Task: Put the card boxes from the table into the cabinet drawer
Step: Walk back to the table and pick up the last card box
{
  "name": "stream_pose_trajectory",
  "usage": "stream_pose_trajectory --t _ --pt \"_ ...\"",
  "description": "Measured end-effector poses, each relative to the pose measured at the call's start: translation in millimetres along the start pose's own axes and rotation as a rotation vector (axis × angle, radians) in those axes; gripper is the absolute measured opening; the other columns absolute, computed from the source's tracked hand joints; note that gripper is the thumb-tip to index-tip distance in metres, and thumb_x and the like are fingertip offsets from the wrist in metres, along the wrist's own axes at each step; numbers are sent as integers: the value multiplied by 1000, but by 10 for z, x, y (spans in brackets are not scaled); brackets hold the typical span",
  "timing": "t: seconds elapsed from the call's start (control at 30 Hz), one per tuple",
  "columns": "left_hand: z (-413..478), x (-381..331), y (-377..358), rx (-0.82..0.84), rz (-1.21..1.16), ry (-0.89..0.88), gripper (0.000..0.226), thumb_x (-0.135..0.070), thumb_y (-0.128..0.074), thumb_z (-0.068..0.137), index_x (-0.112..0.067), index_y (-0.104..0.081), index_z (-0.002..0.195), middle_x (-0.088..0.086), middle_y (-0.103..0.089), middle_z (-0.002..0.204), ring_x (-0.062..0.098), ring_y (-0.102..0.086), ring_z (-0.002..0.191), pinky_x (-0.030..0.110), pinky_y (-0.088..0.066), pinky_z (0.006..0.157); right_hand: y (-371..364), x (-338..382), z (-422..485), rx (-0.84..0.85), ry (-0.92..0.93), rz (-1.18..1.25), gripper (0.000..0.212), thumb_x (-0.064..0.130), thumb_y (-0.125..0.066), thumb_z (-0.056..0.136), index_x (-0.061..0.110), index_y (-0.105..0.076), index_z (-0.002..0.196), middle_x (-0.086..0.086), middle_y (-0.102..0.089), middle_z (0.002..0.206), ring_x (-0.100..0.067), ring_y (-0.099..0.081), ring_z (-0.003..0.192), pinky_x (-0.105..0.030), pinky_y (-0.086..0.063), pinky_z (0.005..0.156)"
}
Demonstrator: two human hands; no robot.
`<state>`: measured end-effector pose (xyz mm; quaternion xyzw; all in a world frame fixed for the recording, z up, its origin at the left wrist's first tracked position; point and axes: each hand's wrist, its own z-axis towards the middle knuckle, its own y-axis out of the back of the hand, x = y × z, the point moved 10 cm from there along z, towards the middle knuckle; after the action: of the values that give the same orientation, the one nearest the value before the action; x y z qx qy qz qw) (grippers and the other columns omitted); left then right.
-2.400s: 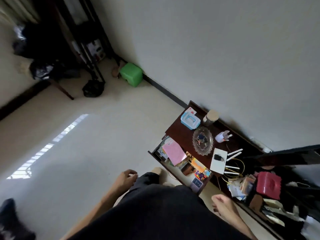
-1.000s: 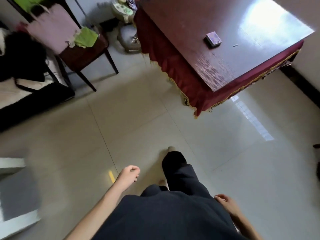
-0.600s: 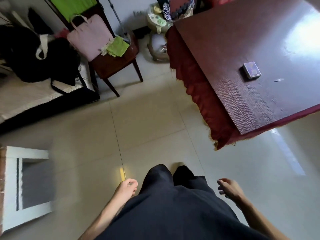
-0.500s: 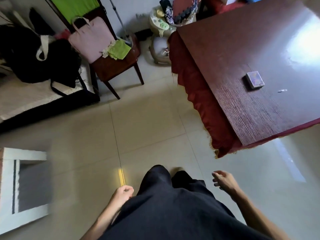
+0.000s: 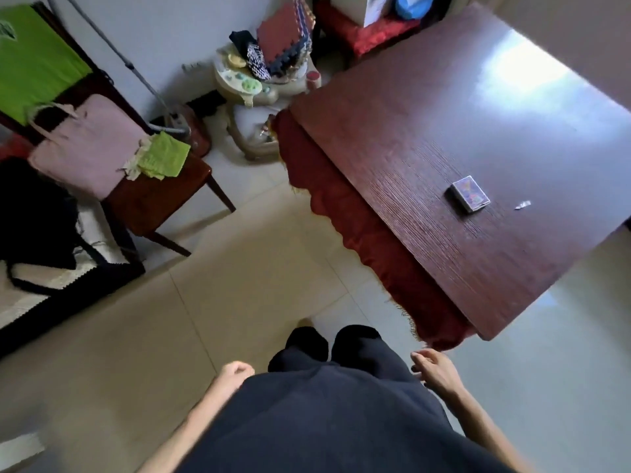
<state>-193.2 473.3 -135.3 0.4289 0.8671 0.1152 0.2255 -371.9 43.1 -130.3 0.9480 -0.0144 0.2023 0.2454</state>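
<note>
One small card box (image 5: 470, 194) with a colourful face lies flat on the dark wooden table (image 5: 426, 138) at the upper right, near the table's right side. My left hand (image 5: 235, 371) hangs at my side over the floor, fingers curled into a loose fist, holding nothing. My right hand (image 5: 434, 371) hangs low by my hip, just below the table's near corner, fingers loosely apart and empty. Both hands are far from the card box. The cabinet drawer is out of view.
A red fringed cloth (image 5: 372, 240) hangs along the table's left side. A small white scrap (image 5: 522, 205) lies beside the box. A wooden chair (image 5: 150, 199) with a pink bag (image 5: 85, 148) stands at left, a toy walker (image 5: 259, 97) behind. Tiled floor (image 5: 239, 268) lies ahead.
The view swung from the cabinet with its drawer round to the table, which has come closer. My hands stayed low at my sides; the white frame at lower left slid out of view.
</note>
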Motion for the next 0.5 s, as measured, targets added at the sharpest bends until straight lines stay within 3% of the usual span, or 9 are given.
stream_pose_trajectory --t 0.13,0.27,0.33,0.43,0.5 --pt "433 -865 319 2 28 -80 11 -11 -56 93 -6 -65 95 9 -63 79 21 -55 66 25 -45 59 -56 -276 -19 -22 -135 67 14 18 -62 96 10 -74 98 -6 -74 99 -21 -68 88 -30 -47 78" --pt "759 -1872 382 55 147 -192 10 -18 -57 92 -14 -66 94 5 -67 81 13 -56 59 13 -39 44 -188 -543 11 -65 -279 233 18 15 -63 94 4 -76 98 -8 -73 103 -27 -66 100 -32 -46 85" --pt "916 -2356 364 75 171 -234 9 -19 -58 92 -15 -66 94 3 -67 83 10 -57 60 11 -39 45 -241 -582 83 -96 -329 290 19 14 -62 94 2 -77 95 -11 -74 99 -29 -66 97 -32 -47 81" --pt "1034 -2830 333 98 215 -263 7 -14 -58 92 -13 -65 93 5 -65 84 10 -55 59 11 -39 43 -234 -450 190 -102 -385 357 22 15 -60 94 6 -73 79 -8 -73 81 -23 -63 74 -31 -44 68" --pt "1103 -3118 309 131 268 -278 7 -14 -58 93 -12 -64 93 5 -64 85 9 -55 59 10 -39 41 -128 -273 334 -141 -379 409 19 14 -61 94 10 -72 80 -5 -71 75 -19 -62 70 -29 -44 64"
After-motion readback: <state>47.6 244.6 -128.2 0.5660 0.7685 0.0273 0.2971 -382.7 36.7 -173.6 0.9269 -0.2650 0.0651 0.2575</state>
